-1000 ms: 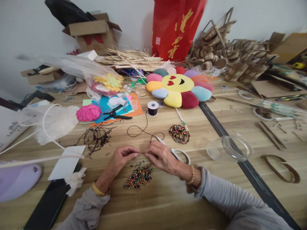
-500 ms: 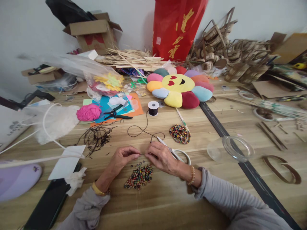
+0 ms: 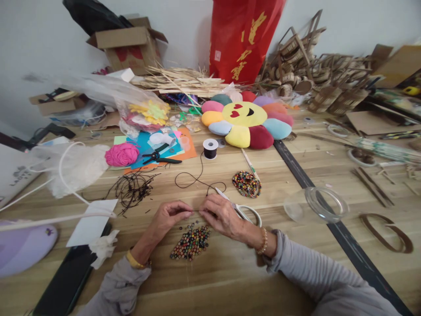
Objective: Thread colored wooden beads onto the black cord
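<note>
My left hand (image 3: pixel 173 215) pinches the end of a thin black cord (image 3: pixel 195 211) between thumb and fingers. Just to its right, my right hand (image 3: pixel 222 214) is closed on the same cord, leaving a short taut stretch between the two. From the right hand the cord loops back across the table to a white spool (image 3: pixel 210 149). Below my fingertips lies a pile of small multicoloured beads (image 3: pixel 190 242). White-handled scissors (image 3: pixel 249 213) lie partly under my right hand. Further off rests a coiled strand of strung beads (image 3: pixel 246 184).
At left are a tangle of black cord pieces (image 3: pixel 133 188), pink yarn (image 3: pixel 122 154), black pliers (image 3: pixel 161 158) and a dark phone (image 3: pixel 67 281). A flower cushion (image 3: pixel 246 116) lies behind the spool. A clear plastic container (image 3: pixel 315 205) stands right, near a brown strip loop (image 3: pixel 386 232).
</note>
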Demonstrator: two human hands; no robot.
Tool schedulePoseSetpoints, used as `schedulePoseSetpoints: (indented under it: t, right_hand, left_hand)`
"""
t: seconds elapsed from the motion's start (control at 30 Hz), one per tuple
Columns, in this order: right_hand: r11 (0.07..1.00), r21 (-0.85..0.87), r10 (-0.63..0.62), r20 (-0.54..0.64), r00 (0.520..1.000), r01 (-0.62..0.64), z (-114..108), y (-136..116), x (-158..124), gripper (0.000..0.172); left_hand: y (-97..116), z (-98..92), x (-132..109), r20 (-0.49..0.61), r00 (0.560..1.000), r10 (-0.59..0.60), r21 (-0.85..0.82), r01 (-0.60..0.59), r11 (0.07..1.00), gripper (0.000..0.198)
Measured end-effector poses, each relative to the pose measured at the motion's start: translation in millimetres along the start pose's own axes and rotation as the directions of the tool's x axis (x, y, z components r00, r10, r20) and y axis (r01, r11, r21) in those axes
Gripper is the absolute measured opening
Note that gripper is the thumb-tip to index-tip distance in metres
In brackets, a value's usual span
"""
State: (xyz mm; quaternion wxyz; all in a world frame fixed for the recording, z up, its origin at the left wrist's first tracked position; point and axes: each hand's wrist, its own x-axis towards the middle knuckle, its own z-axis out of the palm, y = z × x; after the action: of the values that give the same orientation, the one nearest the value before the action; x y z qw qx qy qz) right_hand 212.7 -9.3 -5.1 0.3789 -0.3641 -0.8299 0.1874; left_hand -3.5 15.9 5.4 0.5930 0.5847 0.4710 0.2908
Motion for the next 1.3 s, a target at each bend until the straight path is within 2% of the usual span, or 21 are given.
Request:
schedulePoseSetpoints:
  t: [0.67,1.13,1.3]
  right_hand:
    - [1.0,-0.014,0.003,0.037,0.999,-0.002,0.9,0.2,-0.3,0.014]
    - [1.0,0.006,-0.02,0.037,0.999,0.02,-0.3,-0.6,-0.1,0.015]
    - [1.0,0.009,-0.02,0.075,0.997,0.019,-0.6,-0.1,-0.6,0.016]
  left_hand:
    - [1.0,1.2,-0.5,-0.011,1.0,0.021,0.03,-0.02,0.999,0.016]
    - [0.9,4.0,0.1,0.02,0.999,0.037,0.001,-0.037,0.999,0.015]
    - [0.6,5.5,-0.3,0.04,0.999,0.035,0.002,-0.036,0.999,0.015]
